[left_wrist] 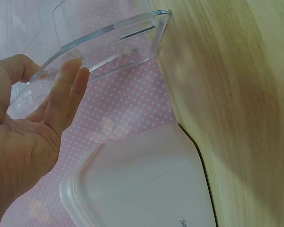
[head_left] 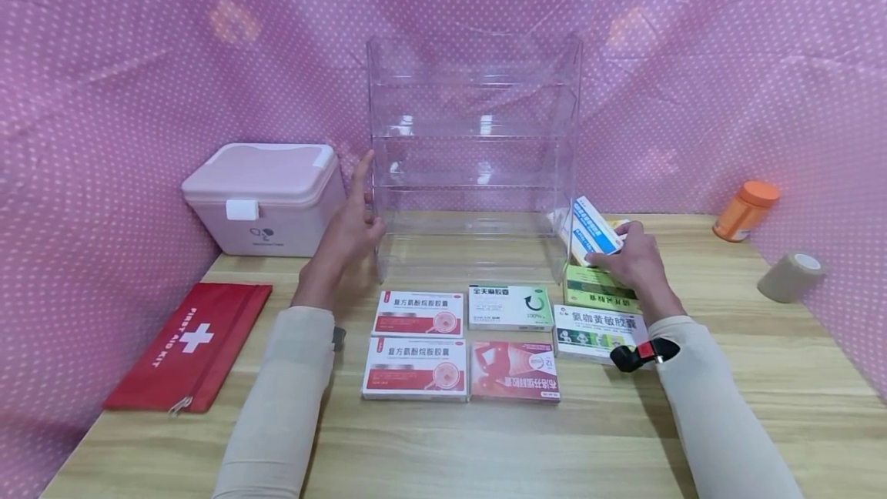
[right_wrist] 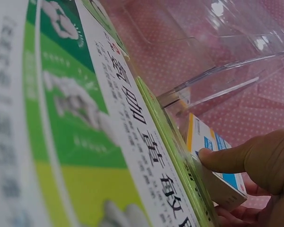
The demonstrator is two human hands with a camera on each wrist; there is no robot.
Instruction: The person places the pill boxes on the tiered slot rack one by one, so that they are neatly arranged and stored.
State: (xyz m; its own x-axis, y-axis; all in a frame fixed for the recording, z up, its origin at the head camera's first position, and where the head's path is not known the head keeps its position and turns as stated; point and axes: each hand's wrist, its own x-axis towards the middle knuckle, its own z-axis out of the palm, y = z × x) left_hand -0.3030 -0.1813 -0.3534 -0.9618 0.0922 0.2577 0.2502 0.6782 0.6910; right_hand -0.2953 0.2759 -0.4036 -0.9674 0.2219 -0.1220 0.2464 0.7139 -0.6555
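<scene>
A clear acrylic tiered rack [head_left: 478, 135] stands at the back of the table. My left hand [head_left: 345, 236] is at its left side panel; in the left wrist view the thumb and fingers [left_wrist: 64, 97] lie on either side of the panel's edge, gripping it. Beside the rack's right panel, my right hand [head_left: 640, 260] holds a blue-and-white medicine box [head_left: 590, 228] tilted, with the thumb on its printed face [right_wrist: 225, 156]. Just below that box lie a green medicine box [head_left: 597, 288] and a white-and-green medicine box [head_left: 596, 329].
Two red-and-white boxes [head_left: 416, 366], a white-and-green box [head_left: 509, 306] and a pink box [head_left: 514, 372] lie before the rack. Left are a lidded pink case [head_left: 277, 199] and a red first aid pouch [head_left: 194, 345]; right, an orange bottle [head_left: 747, 210] and a tan roll [head_left: 788, 279].
</scene>
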